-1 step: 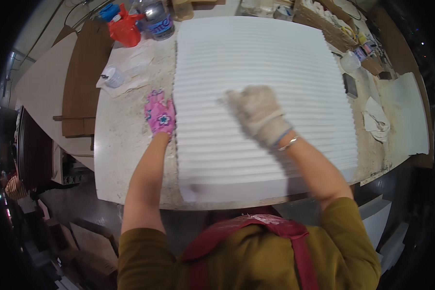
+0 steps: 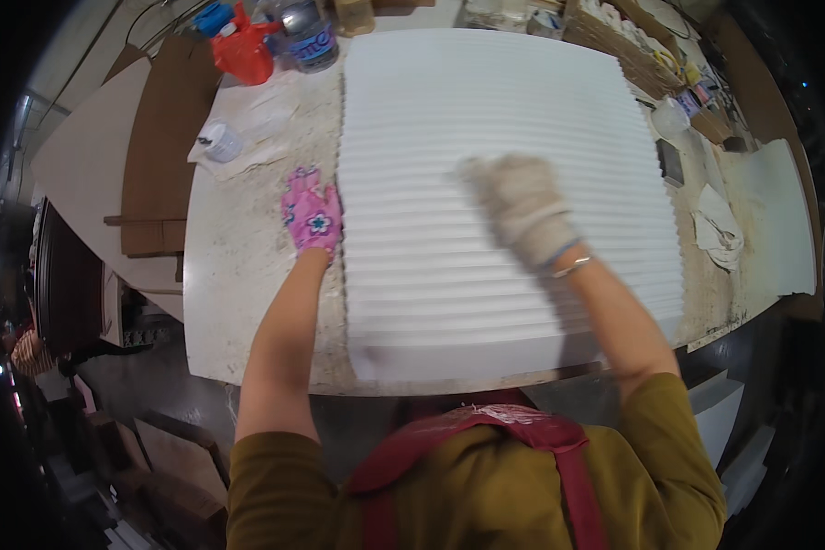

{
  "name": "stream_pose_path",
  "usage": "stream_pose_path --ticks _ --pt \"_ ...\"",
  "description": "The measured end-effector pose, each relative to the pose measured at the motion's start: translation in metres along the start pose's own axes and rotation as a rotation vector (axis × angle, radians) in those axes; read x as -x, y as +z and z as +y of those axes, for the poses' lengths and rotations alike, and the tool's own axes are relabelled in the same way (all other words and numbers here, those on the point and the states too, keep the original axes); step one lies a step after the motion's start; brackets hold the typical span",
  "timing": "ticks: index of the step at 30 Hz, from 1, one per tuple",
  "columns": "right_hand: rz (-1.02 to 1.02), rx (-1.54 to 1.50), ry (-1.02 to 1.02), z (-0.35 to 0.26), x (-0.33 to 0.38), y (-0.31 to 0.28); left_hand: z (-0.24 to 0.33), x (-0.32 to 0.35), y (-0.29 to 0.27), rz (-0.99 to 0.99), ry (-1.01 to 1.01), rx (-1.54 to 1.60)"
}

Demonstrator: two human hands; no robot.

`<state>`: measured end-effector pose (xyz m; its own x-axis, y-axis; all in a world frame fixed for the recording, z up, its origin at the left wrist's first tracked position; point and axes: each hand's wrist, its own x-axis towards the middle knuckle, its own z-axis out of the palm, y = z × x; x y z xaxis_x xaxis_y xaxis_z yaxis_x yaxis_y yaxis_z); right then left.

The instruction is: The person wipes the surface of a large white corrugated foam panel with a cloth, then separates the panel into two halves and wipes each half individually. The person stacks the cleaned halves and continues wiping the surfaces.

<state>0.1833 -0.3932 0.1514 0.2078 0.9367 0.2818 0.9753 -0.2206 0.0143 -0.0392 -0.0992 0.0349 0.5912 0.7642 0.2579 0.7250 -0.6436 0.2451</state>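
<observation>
A large white panel (image 2: 412, 302) with ridges running across it lies flat on the worktable (image 2: 215, 302) in front of me. My left hand (image 2: 312, 213), in a pink flowered glove, rests flat at the panel's left edge with its fingers stretched. Over the middle right of the panel is my right hand (image 2: 530, 206), in a thick off-white glove with a bracelet at the wrist. Its fingers look curled toward the ridges, but motion blurs them. Whatever it may hold is hidden.
At the back left stand a red jug (image 2: 243, 50) and a clear plastic bottle (image 2: 310, 37); a small white cup (image 2: 220, 143) sits on paper nearer. To the right lie a dark block (image 2: 670, 162), a white cloth (image 2: 718, 229) and a cardboard box (image 2: 614, 46) of supplies.
My right hand has moved a little to the right over the panel. My left hand stays at the panel's left edge; the whole view has shifted slightly.
</observation>
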Motion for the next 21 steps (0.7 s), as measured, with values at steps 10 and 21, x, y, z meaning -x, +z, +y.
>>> stream_pose_path --ticks 10,21 --pt "0.157 0.219 -0.063 -0.026 0.001 -0.015 0.009 0.004 -0.006 0.043 0.008 0.031" --pt "-0.023 0.199 0.814 0.080 0.050 -0.012 0.008 0.010 -0.016 0.010 0.030 0.318"
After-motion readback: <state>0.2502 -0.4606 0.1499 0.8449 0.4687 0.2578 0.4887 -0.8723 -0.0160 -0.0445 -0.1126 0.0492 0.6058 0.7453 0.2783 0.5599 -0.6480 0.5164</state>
